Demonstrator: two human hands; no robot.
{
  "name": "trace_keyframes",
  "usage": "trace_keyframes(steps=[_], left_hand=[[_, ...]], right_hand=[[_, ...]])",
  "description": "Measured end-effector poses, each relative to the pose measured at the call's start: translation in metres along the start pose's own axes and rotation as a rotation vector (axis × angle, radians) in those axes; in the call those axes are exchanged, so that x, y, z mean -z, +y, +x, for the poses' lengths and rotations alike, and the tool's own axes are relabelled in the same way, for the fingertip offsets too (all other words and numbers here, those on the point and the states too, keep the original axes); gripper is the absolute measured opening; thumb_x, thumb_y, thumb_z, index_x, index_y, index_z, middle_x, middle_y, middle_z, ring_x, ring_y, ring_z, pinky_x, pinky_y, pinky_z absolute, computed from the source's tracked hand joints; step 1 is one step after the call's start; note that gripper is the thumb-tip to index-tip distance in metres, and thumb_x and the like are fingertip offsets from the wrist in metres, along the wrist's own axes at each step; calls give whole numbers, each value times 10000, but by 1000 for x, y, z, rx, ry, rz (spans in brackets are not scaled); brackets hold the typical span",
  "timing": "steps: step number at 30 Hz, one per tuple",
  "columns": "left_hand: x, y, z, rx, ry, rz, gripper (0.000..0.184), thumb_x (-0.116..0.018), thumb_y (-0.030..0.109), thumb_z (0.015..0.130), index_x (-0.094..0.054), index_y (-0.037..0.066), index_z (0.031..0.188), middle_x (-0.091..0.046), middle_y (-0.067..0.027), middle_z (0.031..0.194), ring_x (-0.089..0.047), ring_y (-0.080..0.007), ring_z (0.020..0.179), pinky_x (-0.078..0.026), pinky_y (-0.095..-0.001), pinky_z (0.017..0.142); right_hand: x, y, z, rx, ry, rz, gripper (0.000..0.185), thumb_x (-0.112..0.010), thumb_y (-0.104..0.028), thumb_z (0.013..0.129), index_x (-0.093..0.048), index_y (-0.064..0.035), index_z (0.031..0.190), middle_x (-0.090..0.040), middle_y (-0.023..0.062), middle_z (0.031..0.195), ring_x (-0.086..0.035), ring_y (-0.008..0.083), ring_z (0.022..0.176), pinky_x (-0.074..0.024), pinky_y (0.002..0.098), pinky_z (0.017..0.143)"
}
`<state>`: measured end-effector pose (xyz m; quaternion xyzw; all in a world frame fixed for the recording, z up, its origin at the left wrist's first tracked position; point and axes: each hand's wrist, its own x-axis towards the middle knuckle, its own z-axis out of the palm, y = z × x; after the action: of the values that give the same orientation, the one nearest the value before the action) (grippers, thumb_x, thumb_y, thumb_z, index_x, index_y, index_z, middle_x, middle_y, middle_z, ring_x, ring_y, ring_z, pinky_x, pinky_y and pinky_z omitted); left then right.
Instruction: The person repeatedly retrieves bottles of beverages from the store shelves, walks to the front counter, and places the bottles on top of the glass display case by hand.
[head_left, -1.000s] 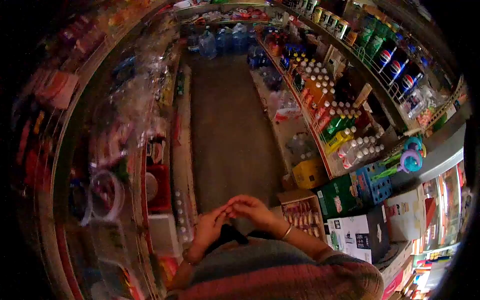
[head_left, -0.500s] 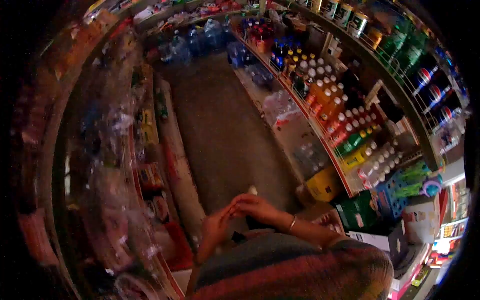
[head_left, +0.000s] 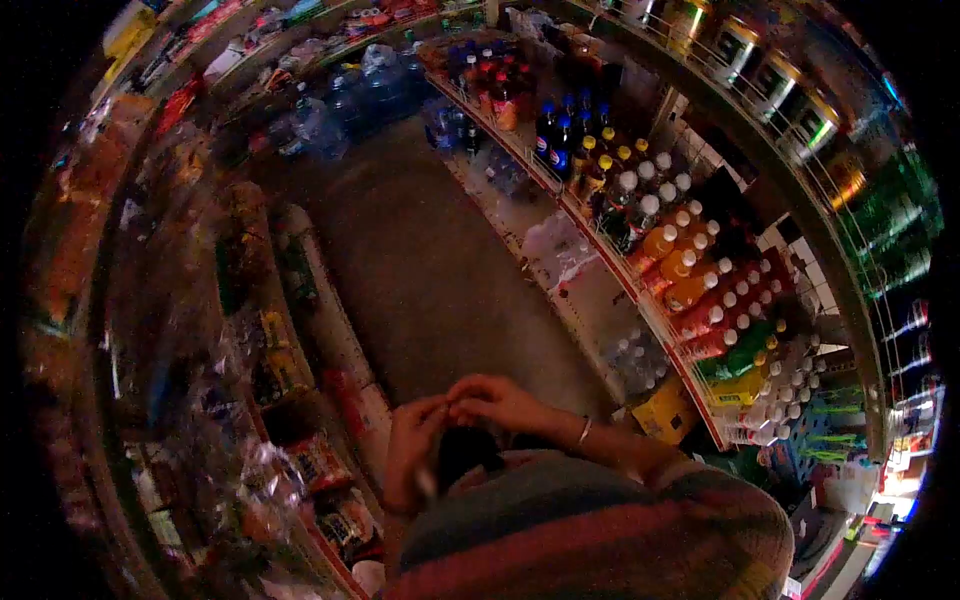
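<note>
In front of my striped top (head_left: 590, 530), my two hands meet at the fingertips. My left hand (head_left: 415, 432) has its fingers bent and pressed together against those of my right hand. My right hand (head_left: 498, 402) is curled in the same way, with a thin bracelet (head_left: 584, 430) on its wrist. Anything small pinched between the fingers is too dark and hidden to make out. Below both hands is the brown floor (head_left: 430, 270) of a narrow aisle.
On the right, a shelf holds rows of drink bottles (head_left: 690, 270), with cans (head_left: 780, 90) higher up. A yellow carton (head_left: 665, 410) sits low. Blurred packaged goods (head_left: 270, 480) line the left shelves. Large water bottles (head_left: 370, 95) stand at the far end.
My view has turned, so the shelves appear shifted and tilted. My hands stay together at the fingertips, with the left hand's fingers slightly lower and further left than before.
</note>
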<state>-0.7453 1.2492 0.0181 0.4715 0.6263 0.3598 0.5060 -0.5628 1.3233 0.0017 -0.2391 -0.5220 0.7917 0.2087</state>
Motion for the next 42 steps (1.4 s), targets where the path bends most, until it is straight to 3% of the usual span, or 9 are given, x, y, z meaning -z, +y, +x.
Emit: trace_keyframes(steps=[3,6,10,19,25,29,35,39,42], left_hand=[[19,41,53,41,-45,-27,263,-620,197,878,-656,-4,1044,-671,-117,977,-621,-211,915,-485,-335,812],[52,8,136,-32,-244,-54,266,-616,185,876,-650,-7,1058,-672,-122,981,-626,-207,916,-485,-328,818],[98,17,227,-113,-332,-58,256,-594,160,882,-639,-11,1068,-682,-103,926,-639,-170,832,-500,-294,759],[189,79,367,-112,-446,82,251,-574,84,876,-612,-49,1086,-678,-99,924,-632,-138,828,-498,-272,753],[201,64,449,-79,-418,-49,261,-581,78,870,-614,-52,1093,-681,-97,909,-630,-139,831,-493,-272,756],[211,87,510,38,-344,11,253,-584,63,856,-621,-57,1075,-681,-98,908,-628,-135,831,-489,-271,755],[220,128,616,-7,-337,66,268,-598,69,835,-624,-52,1073,-682,-101,914,-631,-135,833,-488,-266,728],[201,149,682,-105,-367,189,277,-594,73,842,-623,-39,1094,-680,-100,933,-632,-140,836,-490,-275,740],[170,173,714,6,-437,-109,247,-588,75,860,-638,-24,1081,-678,-98,964,-628,-143,867,-489,-279,787]], right_hand=[[24,-6,41,17,77,-59,207,-529,-132,935,-556,-27,1111,-634,61,957,-599,127,863,-493,271,788],[53,-17,90,10,147,-85,207,-525,-128,937,-559,-29,1115,-633,68,965,-601,134,877,-494,277,801],[80,-43,168,84,247,-78,235,-535,-201,938,-579,-34,1097,-623,47,960,-576,125,843,-488,277,774],[118,-95,306,65,367,30,199,-524,-151,941,-569,-29,1092,-630,71,993,-604,142,886,-500,287,814],[175,-107,373,-40,398,-91,200,-541,-153,925,-578,-16,1066,-624,61,957,-597,126,862,-496,270,780],[225,-121,430,49,359,-63,195,-539,-150,925,-576,-13,1058,-617,51,918,-587,115,830,-490,266,745],[301,-157,500,138,345,91,202,-539,-137,922,-557,-18,1084,-621,57,920,-592,119,857,-492,270,767],[350,-187,516,216,496,-18,213,-553,-133,914,-559,-25,1098,-630,61,941,-599,136,876,-491,277,793],[376,-212,508,196,667,-255,204,-567,-133,905,-581,-27,1079,-637,64,964,-608,145,853,-495,283,788]])
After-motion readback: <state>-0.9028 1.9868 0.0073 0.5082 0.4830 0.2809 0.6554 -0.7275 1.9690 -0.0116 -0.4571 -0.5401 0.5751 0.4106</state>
